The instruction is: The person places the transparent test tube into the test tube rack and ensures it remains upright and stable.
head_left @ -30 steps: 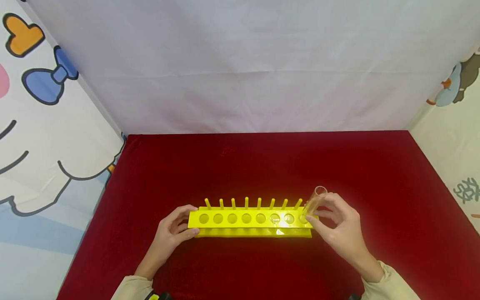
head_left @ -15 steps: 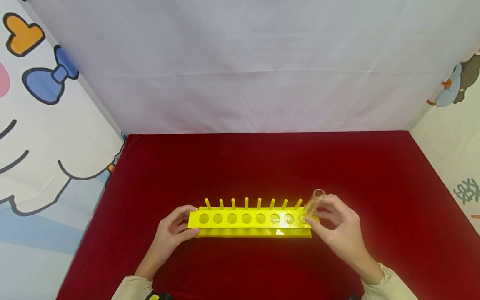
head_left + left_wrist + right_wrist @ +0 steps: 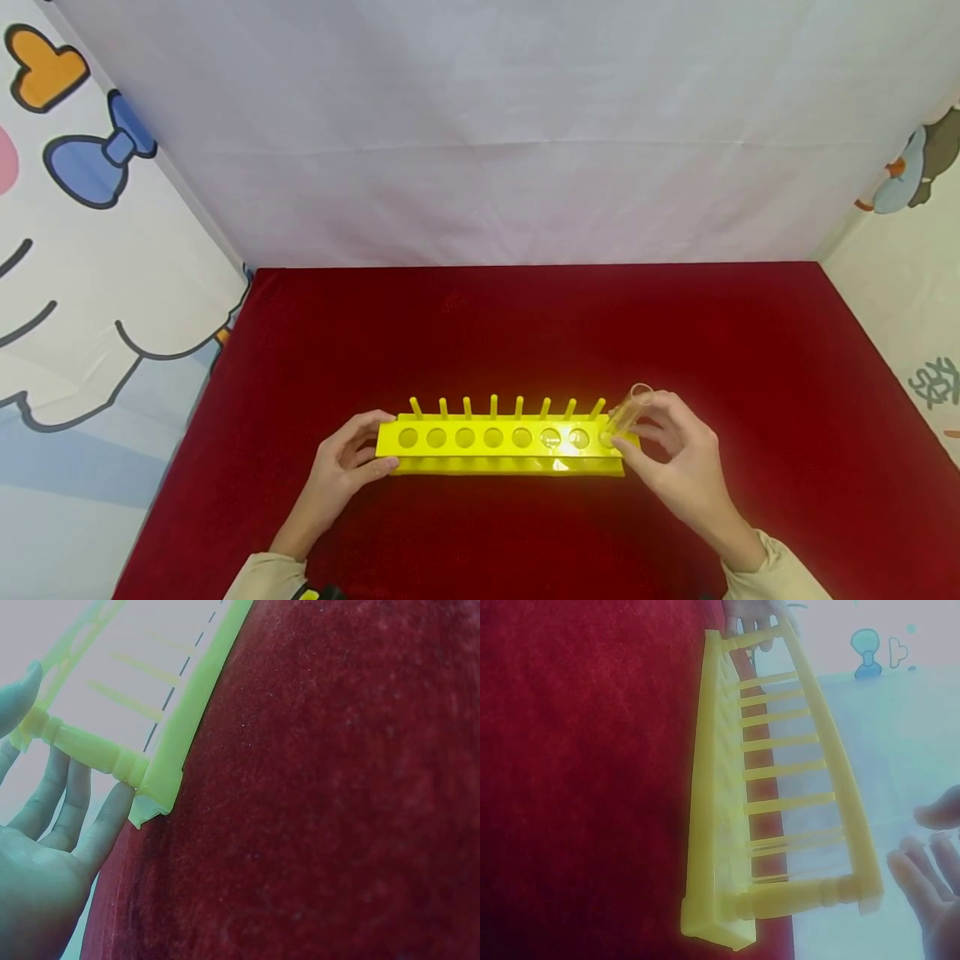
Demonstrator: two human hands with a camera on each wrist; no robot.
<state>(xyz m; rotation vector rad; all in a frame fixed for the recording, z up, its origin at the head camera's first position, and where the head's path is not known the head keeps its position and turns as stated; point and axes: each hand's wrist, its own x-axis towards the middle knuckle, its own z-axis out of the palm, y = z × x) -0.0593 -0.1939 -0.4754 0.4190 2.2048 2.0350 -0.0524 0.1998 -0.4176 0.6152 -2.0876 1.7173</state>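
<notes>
A yellow test tube rack [image 3: 502, 465] with one row of holes lies lengthwise before me, a line of short pegs along its far side. My left hand [image 3: 347, 457] holds the rack's left end, thumb in front and fingers behind; in the left wrist view, fingers touch its end post [image 3: 90, 752]. At the other end, my right hand [image 3: 682, 450] pinches a clear test tube [image 3: 630, 408] between thumb and fingers. The tube leans to the right, its lower end at the rightmost hole. In the right wrist view, this hand [image 3: 930, 889] is beside the rack's upper rail [image 3: 844, 787].
Dark red cloth [image 3: 480, 333] covers the table under the rack. A white curtain [image 3: 517, 167] hangs behind the far edge. Printed cartoon cloths stand at left [image 3: 112, 275] and right [image 3: 907, 275]. Bright glints show in the rack's holes near the tube.
The test tube's mouth has come slightly lower, with the tube still leaning at the rightmost hole. The left hand and the rack have stayed in place.
</notes>
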